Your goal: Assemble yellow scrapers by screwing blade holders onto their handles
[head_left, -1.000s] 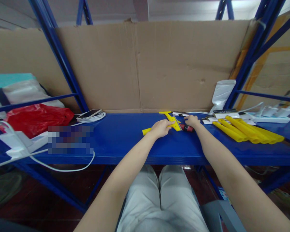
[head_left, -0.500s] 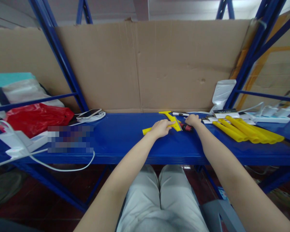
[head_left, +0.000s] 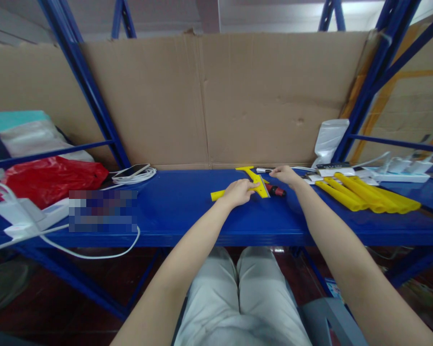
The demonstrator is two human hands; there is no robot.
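Observation:
My left hand point(head_left: 238, 192) is closed round the handle of a yellow scraper point(head_left: 261, 187), which has a wide T-shaped head with a metal-looking edge. The handle's yellow end sticks out left of the hand. Just right of the scraper head lies a red and black tool point(head_left: 277, 191), partly hidden, its exact kind unclear. Above that tool is my right hand point(head_left: 286, 175), fingers pinched together near a small white and black item point(head_left: 262, 170) at the back of the table. Whatever the pinch holds, if anything, is too small to make out.
Several yellow tubular handles point(head_left: 368, 193) lie side by side on the right of the blue table point(head_left: 180, 206). Behind them are a white power strip point(head_left: 400, 176) and a clear plastic bag point(head_left: 330, 142). On the left are coiled white cables point(head_left: 139, 177) and a red bag point(head_left: 57, 178). Cardboard point(head_left: 159, 105) closes off the back.
My right hand has lifted away from the red and black tool and shifted slightly left and up, uncovering more of it. My left hand still holds the scraper in nearly the same place.

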